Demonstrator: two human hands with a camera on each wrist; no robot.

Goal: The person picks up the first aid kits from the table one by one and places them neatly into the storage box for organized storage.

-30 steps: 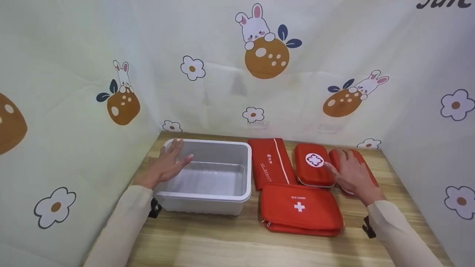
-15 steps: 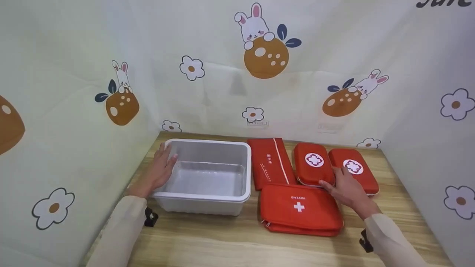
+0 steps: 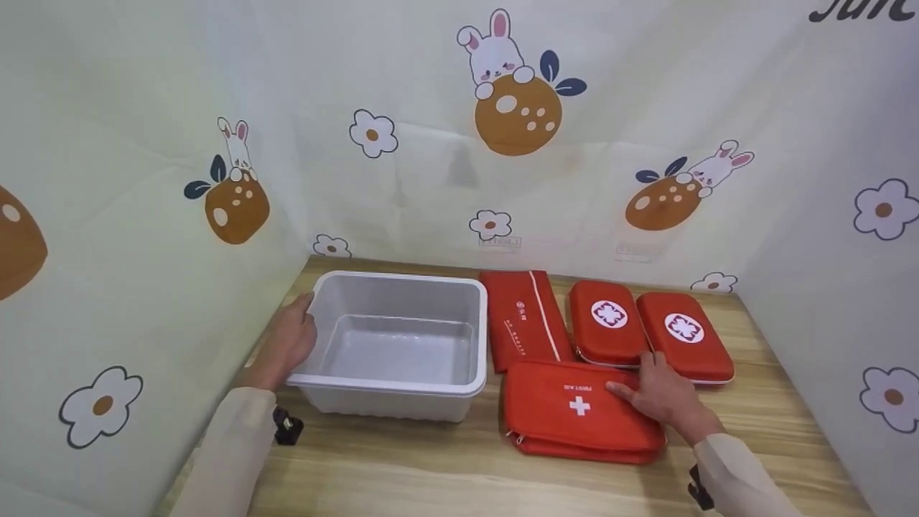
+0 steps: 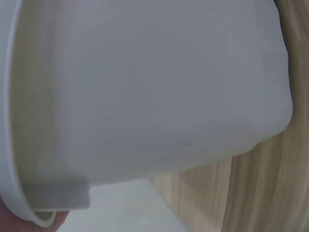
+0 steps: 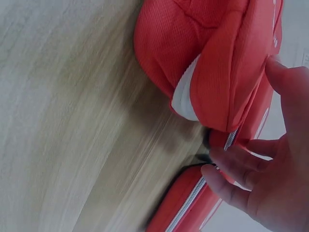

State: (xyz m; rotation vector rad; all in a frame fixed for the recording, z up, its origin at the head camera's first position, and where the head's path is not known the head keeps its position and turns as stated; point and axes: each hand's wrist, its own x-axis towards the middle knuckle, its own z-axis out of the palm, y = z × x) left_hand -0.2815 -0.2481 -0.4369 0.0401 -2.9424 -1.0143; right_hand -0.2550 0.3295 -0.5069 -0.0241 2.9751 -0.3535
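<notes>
My left hand point(image 3: 287, 337) holds the left rim of a light grey plastic bin point(image 3: 477, 373). A bit of that hand shows at the bin's rim in the left wrist view, where the bin's outer wall point(image 4: 159, 92) fills most of the picture. My right hand point(image 3: 668, 395) is at the right end of a soft red first-aid pouch point(image 3: 553, 416) with a white cross. In the right wrist view, the thumb of the right hand point(image 5: 280, 179) lies against the pouch point(image 5: 212, 82), and the other fingers are apart and slightly bent, with nothing gripped.
Behind the pouch lie two red zip cases, a left case point(image 3: 599, 341) and a right case point(image 3: 696, 355), each with a white round emblem. A flat red bag point(image 3: 520, 309) lies right of the bin. Printed cloth walls point(image 3: 416, 187) enclose the wooden table point(image 3: 402, 474).
My right hand has come off the right zip case and moved toward me to the first-aid pouch. My left hand has moved down and left along the bin's rim. The cases stay put.
</notes>
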